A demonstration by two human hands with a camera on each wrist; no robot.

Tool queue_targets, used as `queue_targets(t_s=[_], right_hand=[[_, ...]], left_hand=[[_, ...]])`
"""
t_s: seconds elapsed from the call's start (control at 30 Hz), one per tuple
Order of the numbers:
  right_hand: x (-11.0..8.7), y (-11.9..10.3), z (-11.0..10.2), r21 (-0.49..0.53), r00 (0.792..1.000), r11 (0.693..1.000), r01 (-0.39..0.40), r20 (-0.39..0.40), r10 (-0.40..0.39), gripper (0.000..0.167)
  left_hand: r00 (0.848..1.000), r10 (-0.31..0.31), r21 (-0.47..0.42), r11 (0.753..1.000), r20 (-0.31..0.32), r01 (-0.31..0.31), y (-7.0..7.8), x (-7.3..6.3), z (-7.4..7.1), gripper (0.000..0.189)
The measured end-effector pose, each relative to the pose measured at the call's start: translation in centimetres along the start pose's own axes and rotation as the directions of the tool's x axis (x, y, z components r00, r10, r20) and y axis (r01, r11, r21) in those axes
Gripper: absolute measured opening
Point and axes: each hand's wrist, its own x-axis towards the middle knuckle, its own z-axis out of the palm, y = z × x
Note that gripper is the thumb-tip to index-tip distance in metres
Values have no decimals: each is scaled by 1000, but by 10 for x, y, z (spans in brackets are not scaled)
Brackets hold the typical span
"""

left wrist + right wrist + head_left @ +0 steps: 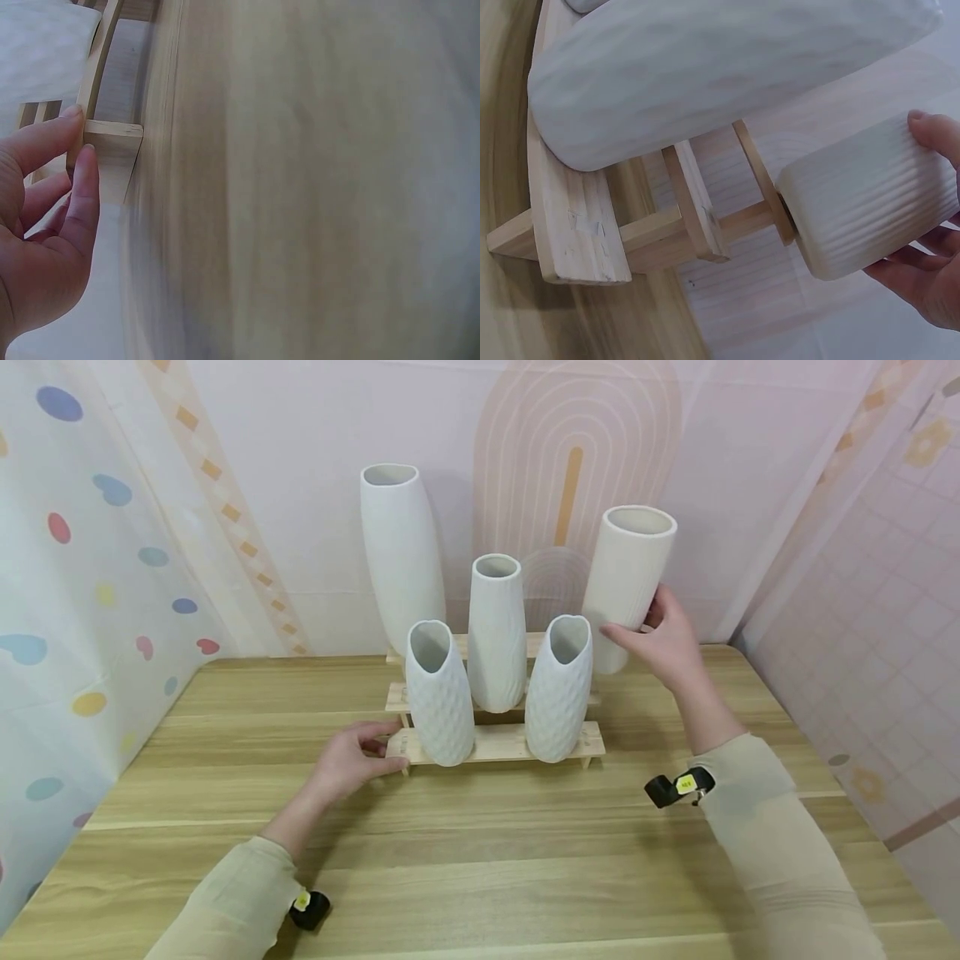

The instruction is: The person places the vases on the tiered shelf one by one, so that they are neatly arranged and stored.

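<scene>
A ribbed white vase (628, 568) is gripped from the right by my right hand (666, 642), thumb on the near side. In the right wrist view the base of this vase (870, 202) is at the end of the top board of a tiered wooden stand (498, 743); whether its weight rests there I cannot tell. My left hand (354, 766) pinches the left end of the lowest board between thumb and fingers, seen closer in the left wrist view (56, 202). Two dimpled vases (442, 710) (558, 702) stand on that lowest board.
On the middle board is a slim white vase (497, 635). A tall smooth vase (401, 552) stands at the top board's left end. Wood-grain tabletop (480, 860) surrounds the stand, and a patterned curtain (300, 485) hangs close behind it.
</scene>
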Motion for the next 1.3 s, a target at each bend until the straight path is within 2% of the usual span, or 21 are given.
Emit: queue_targets(t_s=[0.3, 0.7, 1.3], right_hand=[[15, 0, 14, -28, 1000, 999, 24, 9, -24, 74], [33, -2, 32, -64, 1000, 998, -6, 24, 7, 80], [41, -8, 47, -103, 998, 993, -56, 18, 58, 85]], left_hand=[[1000, 7, -15, 1000, -11, -7, -1, 0, 0, 57], [1000, 3, -15, 1000, -18, -4, -2, 0, -1, 57], [1000, -6, -38, 999, -11, 6, -3, -2, -2, 58]])
